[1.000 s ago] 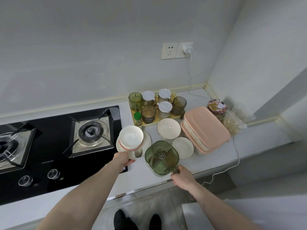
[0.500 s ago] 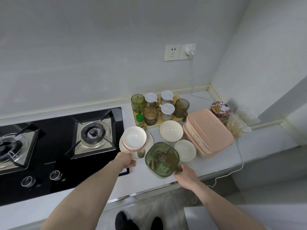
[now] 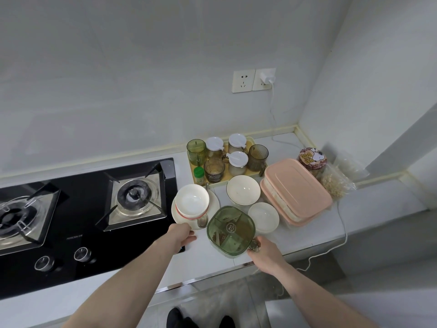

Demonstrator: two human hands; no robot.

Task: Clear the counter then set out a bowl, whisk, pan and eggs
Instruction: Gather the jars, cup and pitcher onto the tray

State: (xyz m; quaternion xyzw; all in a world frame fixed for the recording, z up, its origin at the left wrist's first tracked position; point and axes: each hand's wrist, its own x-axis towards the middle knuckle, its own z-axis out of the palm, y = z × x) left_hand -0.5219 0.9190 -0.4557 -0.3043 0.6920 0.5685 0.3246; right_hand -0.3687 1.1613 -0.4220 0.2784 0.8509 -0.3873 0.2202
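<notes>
My left hand (image 3: pixel 181 235) grips the near rim of a white plate (image 3: pixel 214 202) that carries a stack of white bowls (image 3: pixel 192 201) and a metal spoon (image 3: pixel 202 220). Just right of the plate sits a green divided container (image 3: pixel 230 229) with a clear lid. My right hand (image 3: pixel 264 253) holds that container by its handle at the near right corner. Behind it stand a larger white bowl (image 3: pixel 243 190) and a small white bowl (image 3: pixel 263 217).
A yellow tray (image 3: pixel 250 141) of glass cups and lidded jars stands at the wall. Pink-lidded boxes (image 3: pixel 296 190), a patterned jar (image 3: pixel 312 158) and bagged food (image 3: pixel 337 183) fill the right. A black gas hob (image 3: pixel 78 216) lies left. A white charger cable (image 3: pixel 343 235) hangs over the counter edge.
Both hands stay on the plate and the green container; the whole scene has shifted slightly as my head moved.
</notes>
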